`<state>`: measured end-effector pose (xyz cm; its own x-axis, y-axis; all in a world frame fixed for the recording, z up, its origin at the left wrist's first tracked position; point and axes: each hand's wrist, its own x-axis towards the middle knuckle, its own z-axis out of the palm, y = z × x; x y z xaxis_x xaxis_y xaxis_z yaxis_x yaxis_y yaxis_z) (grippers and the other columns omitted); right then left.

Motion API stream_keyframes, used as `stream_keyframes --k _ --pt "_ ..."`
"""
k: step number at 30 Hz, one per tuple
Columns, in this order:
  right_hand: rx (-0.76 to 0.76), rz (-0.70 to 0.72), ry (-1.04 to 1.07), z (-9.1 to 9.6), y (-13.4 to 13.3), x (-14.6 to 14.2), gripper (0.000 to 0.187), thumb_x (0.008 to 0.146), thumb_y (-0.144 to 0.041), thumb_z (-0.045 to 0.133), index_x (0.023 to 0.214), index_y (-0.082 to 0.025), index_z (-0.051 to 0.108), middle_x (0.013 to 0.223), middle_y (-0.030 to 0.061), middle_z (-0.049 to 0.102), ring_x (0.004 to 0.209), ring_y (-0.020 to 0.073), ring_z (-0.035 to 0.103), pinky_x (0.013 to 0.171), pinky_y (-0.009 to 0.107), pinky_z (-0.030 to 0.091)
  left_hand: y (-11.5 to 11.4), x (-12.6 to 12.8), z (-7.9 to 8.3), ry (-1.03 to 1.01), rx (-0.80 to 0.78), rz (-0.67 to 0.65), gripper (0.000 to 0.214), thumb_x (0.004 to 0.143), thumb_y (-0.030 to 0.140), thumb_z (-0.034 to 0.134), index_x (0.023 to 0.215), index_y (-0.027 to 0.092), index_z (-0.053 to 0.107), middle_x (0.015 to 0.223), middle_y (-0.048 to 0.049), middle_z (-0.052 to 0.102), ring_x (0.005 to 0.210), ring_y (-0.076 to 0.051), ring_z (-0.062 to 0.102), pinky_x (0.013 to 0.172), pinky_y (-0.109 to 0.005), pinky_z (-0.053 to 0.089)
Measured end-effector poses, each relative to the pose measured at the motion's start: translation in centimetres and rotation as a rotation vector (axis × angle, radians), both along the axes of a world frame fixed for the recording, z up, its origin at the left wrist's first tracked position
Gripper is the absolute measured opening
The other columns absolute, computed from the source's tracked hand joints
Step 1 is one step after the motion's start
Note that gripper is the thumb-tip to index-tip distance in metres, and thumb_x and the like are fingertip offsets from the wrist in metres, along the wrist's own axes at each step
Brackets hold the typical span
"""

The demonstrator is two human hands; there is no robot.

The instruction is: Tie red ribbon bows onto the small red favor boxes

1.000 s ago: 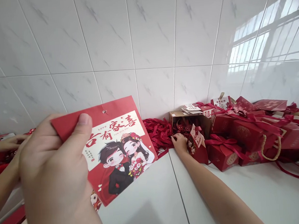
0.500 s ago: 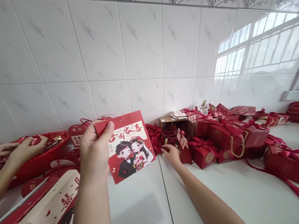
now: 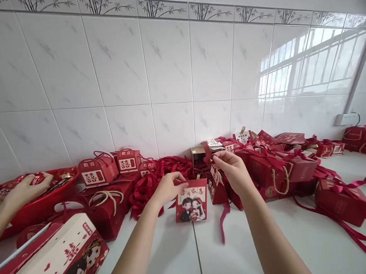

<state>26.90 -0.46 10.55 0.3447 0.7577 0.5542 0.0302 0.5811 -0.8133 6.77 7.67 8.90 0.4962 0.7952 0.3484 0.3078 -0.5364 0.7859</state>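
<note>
My left hand (image 3: 167, 188) pinches the top edge of a flat red paper bag (image 3: 191, 201) printed with a cartoon bride and groom, held upright over the white counter. My right hand (image 3: 233, 170) is raised beside it, fingers pinched on a red ribbon (image 3: 222, 217) that hangs down toward the counter. Just behind my hands lie a heap of loose red ribbons (image 3: 172, 166) and an open cardboard box (image 3: 198, 153).
Red gift boxes with ribbons (image 3: 341, 201) crowd the counter at the right along the tiled wall. More red boxes (image 3: 98, 173) stand at the left. Another person's hand (image 3: 25, 190) reaches into a red tray (image 3: 37, 205). A folded box (image 3: 58, 258) lies at bottom left.
My left hand has moved the paper bag away from the camera, out over the counter. My right hand has lifted out of the cardboard box with a red ribbon. The view has tilted up.
</note>
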Motion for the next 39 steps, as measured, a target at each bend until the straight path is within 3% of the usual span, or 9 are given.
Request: stream_keyframes --k 3,6,8,10,14,21,25,31,39 --pt "0.04 0.121 0.022 0.9 -1.3 -0.8 0.023 0.074 -0.039 0.071 0.082 -0.02 0.062 0.077 0.0005 0.065 0.063 0.0116 0.057 0.065 0.027 0.048 -0.2 -0.6 0.4 0.076 0.042 0.034 0.016 0.07 0.036 0.066 0.066 0.021 0.064 0.079 -0.005 0.069 0.081 -0.026 0.063 0.076 -0.038 0.047" --pt "0.07 0.12 -0.033 1.5 -2.3 -1.8 0.021 0.077 -0.038 0.069 0.084 -0.02 0.061 0.076 0.0007 0.064 0.067 0.0133 0.06 0.067 0.028 0.051 -1.9 -1.0 2.0 0.016 0.163 0.089 0.018 0.075 0.038 0.064 0.083 0.023 0.065 0.095 -0.0061 0.068 0.097 -0.027 0.061 0.089 -0.041 0.045" --pt "0.092 0.118 -0.078 1.8 -3.0 -2.7 0.019 0.079 -0.036 0.068 0.085 -0.02 0.061 0.077 0.0015 0.064 0.071 0.015 0.062 0.069 0.029 0.053 -3.9 -1.2 3.3 -0.098 0.212 0.032 0.025 0.076 0.038 0.066 0.096 0.023 0.062 0.103 -0.0061 0.067 0.103 -0.024 0.059 0.093 -0.04 0.046" --pt "0.113 0.114 -0.126 2.0 -3.7 -3.5 0.015 0.082 -0.033 0.066 0.086 -0.02 0.062 0.079 0.0022 0.064 0.074 0.0158 0.064 0.07 0.029 0.054 -6.2 -1.3 4.4 -0.204 0.196 -0.082 0.028 0.077 0.035 0.068 0.1 0.023 0.059 0.103 -0.0051 0.066 0.102 -0.021 0.06 0.092 -0.036 0.048" --pt "0.178 0.141 -0.241 2.3 -5.1 -4.7 0.007 0.086 -0.026 0.061 0.089 -0.02 0.062 0.078 0.0022 0.065 0.07 0.0147 0.064 0.066 0.028 0.055 -9.7 -1.4 5.4 -0.295 0.252 -0.067 0.023 0.078 0.028 0.07 0.097 0.022 0.059 0.096 -0.003 0.065 0.094 -0.018 0.061 0.086 -0.031 0.051" --pt "0.364 0.327 -0.417 2.1 -6.4 -5.2 0.023 0.084 -0.012 0.062 0.104 -0.024 0.06 0.092 0.003 0.062 0.084 0.0148 0.063 0.072 0.027 0.055 -11.0 -2.1 5.5 -0.357 0.377 -0.178 0.011 0.083 0.016 0.062 0.093 0.022 0.061 0.089 -0.0009 0.067 0.084 -0.015 0.063 0.077 -0.028 0.052" --pt "0.505 0.229 -0.506 2.3 -6.4 -4.9 0.022 0.082 -0.006 0.063 0.097 -0.022 0.064 0.09 0.0039 0.062 0.085 0.0158 0.061 0.071 0.028 0.054 -11.2 -2.6 5.7 -0.344 0.481 -0.203 0.014 0.081 0.008 0.062 0.087 0.021 0.061 0.083 -0.0005 0.065 0.076 -0.014 0.062 0.072 -0.028 0.052" --pt "0.643 0.058 -0.663 2.5 -6.9 -4.6 0.024 0.083 0.001 0.056 0.094 -0.018 0.064 0.088 0.0045 0.061 0.081 0.0128 0.061 0.066 0.024 0.053 -11.3 -3.1 5.8 -0.341 0.594 -0.33 0.024 0.076 -0.001 0.059 0.087 0.02 0.063 0.086 -0.0035 0.067 0.085 -0.018 0.064 0.073 -0.032 0.054" --pt "0.725 -0.067 -0.802 2.2 -6.9 -4.2 0.032 0.084 0.008 0.046 0.093 -0.018 0.063 0.093 0.0052 0.056 0.082 0.0109 0.059 0.065 0.021 0.052 -11.9 -3.7 6.5 -0.258 0.424 -0.286 0.016 0.083 0.011 0.058 0.087 0.022 0.07 0.091 -0.0034 0.071 0.09 -0.018 0.065 0.082 -0.03 0.054"
